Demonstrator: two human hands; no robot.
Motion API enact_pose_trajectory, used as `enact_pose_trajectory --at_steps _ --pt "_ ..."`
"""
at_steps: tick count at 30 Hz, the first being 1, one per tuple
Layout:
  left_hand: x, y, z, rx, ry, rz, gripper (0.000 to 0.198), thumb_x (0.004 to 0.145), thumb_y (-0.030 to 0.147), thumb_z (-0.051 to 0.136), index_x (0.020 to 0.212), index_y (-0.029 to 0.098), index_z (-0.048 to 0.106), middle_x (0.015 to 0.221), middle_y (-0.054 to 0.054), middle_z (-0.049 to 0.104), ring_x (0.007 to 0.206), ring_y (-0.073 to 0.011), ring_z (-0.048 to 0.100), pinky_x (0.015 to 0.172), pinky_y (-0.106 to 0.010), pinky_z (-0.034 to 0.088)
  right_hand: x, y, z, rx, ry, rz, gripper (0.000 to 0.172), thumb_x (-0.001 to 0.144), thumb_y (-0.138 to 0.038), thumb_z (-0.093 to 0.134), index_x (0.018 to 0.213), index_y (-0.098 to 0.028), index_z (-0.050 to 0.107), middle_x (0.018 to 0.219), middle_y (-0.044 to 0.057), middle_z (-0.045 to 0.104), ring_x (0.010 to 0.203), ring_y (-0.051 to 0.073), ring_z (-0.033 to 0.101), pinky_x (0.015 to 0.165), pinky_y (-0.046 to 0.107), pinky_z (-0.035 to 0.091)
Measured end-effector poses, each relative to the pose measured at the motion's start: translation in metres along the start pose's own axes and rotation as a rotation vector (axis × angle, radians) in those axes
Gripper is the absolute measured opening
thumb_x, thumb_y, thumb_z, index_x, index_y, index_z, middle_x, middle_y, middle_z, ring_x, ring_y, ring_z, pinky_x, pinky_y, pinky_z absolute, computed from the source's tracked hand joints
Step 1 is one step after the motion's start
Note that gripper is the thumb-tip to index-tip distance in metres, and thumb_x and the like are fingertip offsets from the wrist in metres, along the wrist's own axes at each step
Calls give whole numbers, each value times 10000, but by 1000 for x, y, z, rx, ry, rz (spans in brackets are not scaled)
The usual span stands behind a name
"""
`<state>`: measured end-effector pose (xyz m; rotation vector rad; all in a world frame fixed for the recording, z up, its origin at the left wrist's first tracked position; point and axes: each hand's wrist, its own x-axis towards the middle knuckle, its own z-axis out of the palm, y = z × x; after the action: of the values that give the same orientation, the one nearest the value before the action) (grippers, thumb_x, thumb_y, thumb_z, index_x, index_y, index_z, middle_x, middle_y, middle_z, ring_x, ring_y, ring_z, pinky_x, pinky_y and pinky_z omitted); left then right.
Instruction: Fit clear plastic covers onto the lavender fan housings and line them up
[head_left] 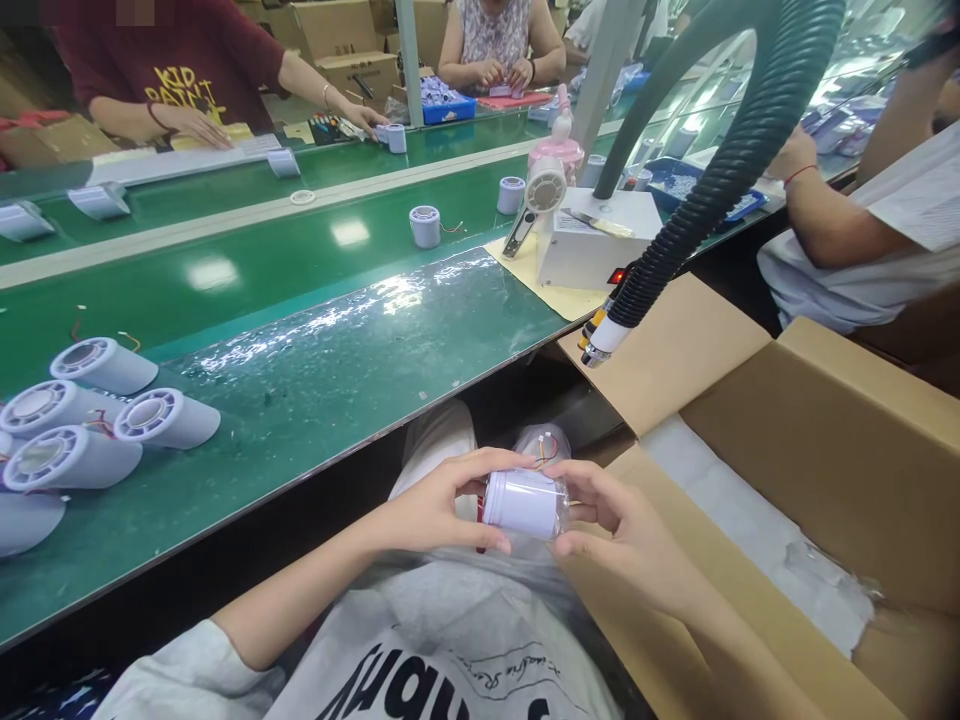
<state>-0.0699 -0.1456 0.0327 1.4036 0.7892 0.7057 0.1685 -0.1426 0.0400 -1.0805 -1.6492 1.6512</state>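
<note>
Over my lap I hold a pale lilac plastic cylinder [525, 502] lying on its side, with thin wires and small white connectors [547, 437] just behind it. My left hand [450, 500] grips its left end, thumb below and fingers on top. At the right end, my right hand [611, 520] has thumb and fingers closed around the rim, where clear plastic seems to show. Something red is partly visible under the left end. Several similar lilac cylinders [169, 418] with wires lie at the left of the green bench [315, 400].
An open cardboard box [847, 420] with white lining stands at my right. Above it hangs a black ribbed hose [720, 190] with a nozzle. A white box-shaped unit [600, 235] and a lilac handheld fan [545, 190] sit on the bench. Co-workers [501, 45] sit across and at right.
</note>
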Motion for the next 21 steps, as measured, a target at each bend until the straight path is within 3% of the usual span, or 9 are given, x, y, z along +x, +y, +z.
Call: enact_pose_trajectory --at_steps 5,9,16,21 --pt "0 1 0 36 -4 5 712 680 249 825 1330 288 538 1329 -76 543 1214 -241 536 1024 -384 455 -1 1 2 117 -6 46 435 760 -345 772 1137 -242 582 1131 80 654 939 231 670 762 337 590" --pt "1 1 0 36 -13 0 717 688 259 818 1343 283 527 1335 -84 546 1207 -249 541 1013 -392 466 -1 6 2 187 -20 82 465 781 -430 748 1154 -239 548 1141 96 651 906 230 663 768 361 561" --pt "0 0 1 57 -12 29 703 693 254 816 1335 292 534 1392 -81 518 1277 -255 494 1058 -401 435 1 10 4 300 -27 184 526 771 -570 719 1113 -223 521 868 25 645 748 179 645 693 305 532" --pt "-1 -1 1 56 -17 34 698 709 250 803 1347 289 522 1367 -88 523 1257 -250 510 1044 -404 448 3 10 7 333 -23 248 491 801 -588 676 1065 -201 528 830 14 624 669 156 645 622 286 559"
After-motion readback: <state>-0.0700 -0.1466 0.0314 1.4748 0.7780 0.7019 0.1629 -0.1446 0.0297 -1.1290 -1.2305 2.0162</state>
